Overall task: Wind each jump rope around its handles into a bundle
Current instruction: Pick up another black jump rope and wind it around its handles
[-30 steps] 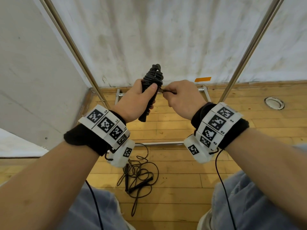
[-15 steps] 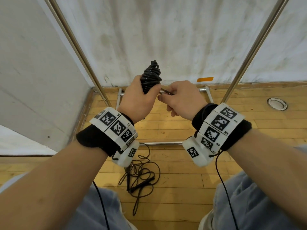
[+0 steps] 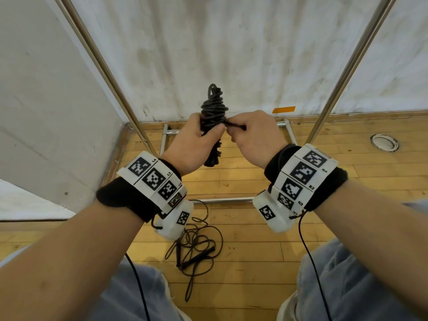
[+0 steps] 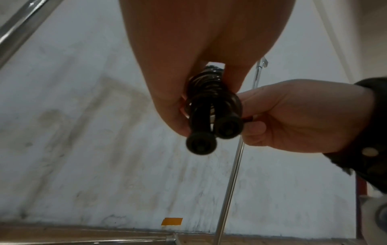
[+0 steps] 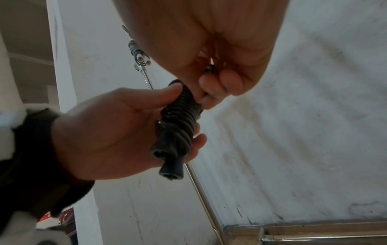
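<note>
Since a moment ago, the bundle (image 3: 214, 112) has tilted so its lower handle ends show again below the left hand (image 3: 193, 144), which wraps it upright. Nearest, a loose rope (image 3: 196, 246) lies tangled on the wood floor (image 3: 254, 239) between the knees. Higher, the right hand (image 3: 254, 137) pinches the rope's end (image 3: 236, 126) beside the coils. Beyond, a metal frame (image 3: 222, 200) meets a stained white wall (image 3: 231, 42).
</note>
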